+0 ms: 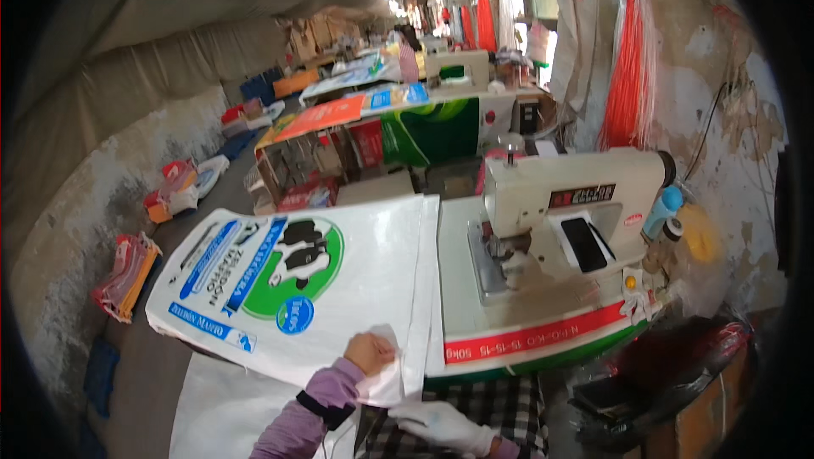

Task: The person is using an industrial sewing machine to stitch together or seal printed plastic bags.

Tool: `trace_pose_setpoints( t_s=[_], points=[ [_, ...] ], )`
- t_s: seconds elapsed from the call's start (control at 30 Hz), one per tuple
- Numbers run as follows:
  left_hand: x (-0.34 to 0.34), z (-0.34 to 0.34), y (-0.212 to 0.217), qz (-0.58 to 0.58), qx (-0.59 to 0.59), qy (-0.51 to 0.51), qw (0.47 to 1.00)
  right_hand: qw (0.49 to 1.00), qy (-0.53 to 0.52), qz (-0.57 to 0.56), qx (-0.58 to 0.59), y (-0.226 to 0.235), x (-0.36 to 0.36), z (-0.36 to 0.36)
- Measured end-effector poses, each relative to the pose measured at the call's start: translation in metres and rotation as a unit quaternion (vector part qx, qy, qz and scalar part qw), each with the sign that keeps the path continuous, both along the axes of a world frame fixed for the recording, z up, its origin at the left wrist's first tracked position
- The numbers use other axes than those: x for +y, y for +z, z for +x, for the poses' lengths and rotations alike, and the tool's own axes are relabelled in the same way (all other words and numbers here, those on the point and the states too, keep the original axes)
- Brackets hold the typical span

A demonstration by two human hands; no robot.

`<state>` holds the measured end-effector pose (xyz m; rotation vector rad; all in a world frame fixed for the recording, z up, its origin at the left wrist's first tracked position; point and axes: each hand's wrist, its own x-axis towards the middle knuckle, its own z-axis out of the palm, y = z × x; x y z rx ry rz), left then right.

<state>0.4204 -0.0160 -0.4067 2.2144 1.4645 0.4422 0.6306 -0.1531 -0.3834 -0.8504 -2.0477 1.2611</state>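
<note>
A stack of white woven sacks [373, 238], printed with a cow's head on a green circle and blue bands, lies across the table left of a sewing machine [551, 196]. My left hand [370, 354], bare below a purple sleeve and black wristband, is closed on the top sack near its lower right corner. My right hand [443, 427], in a white glove, is just below that corner, fingers stretched out over black-and-white checked cloth [500, 400]. Whether its fingertips touch the sack is unclear. The needle area of the machine stands right of the sacks' edge.
A phone [585, 244] lies on the machine bed. Right of it are a light-blue bottle [663, 211] and a dark plastic bag [661, 366]. Red strands [630, 77] hang on the wall. Bundled sacks [127, 277] line the left floor. Farther back, a person [409, 60] is by other tables.
</note>
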Motion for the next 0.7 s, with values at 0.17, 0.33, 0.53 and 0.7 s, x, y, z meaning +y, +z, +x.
trace_pose_setpoints(
  t_s=[0.17, 0.33, 0.53, 0.7],
  points=[
    [0.006, -0.011, 0.001, -0.004, -0.213, 0.117, 0.970, 0.988, -0.086, 0.127, 0.023, 0.004, 0.019, 0.013],
    [-0.009, 0.017, 0.004, 0.295, 0.007, 0.069, 0.953, 0.950, -0.291, -0.003, 0.111, 0.014, 0.047, 0.020],
    [0.016, 0.010, 0.000, 0.105, 0.114, 0.028, 0.988, 0.929, -0.341, 0.038, 0.139, 0.012, 0.060, 0.027],
    [0.016, -0.028, -0.015, -0.167, -0.346, 0.159, 0.909, 0.914, -0.381, 0.090, 0.111, 0.014, 0.066, 0.033]
  ],
)
